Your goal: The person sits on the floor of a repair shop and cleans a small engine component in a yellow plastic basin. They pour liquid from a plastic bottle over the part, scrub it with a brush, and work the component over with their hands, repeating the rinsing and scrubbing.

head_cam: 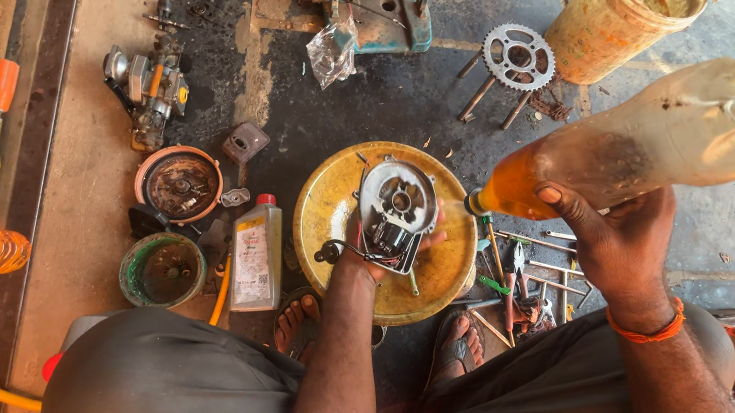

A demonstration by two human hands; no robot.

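Oil-stained concrete floor (pixel 306 83) spread beneath the squatting person, dark with grease around the middle of the frame. At the centre sat a round yellow basin (pixel 330 206), and over it the left hand (pixel 373 248) held a grey metal engine cover (pixel 396 208), fingers curled under its lower edge and pinching it, thin black wires trailing from it. To the right of centre, the right hand (pixel 619 236) gripped a large plastic bottle (pixel 631 146) lying almost level, fingers wrapped round its underside and the thumb pressed on its side; orange liquid had pooled toward the neck, whose mouth hung just beside the cover, over the basin's right rim. Left of the basin stood a small grey oil bottle (pixel 256 253) with a red cap, beside a green-rimmed tin (pixel 161 271). A toothed sprocket (pixel 517 55) lay at upper right, near a tall yellowish bucket (pixel 632 1). Loose hand tools (pixel 526 276) were scattered below the bottle.
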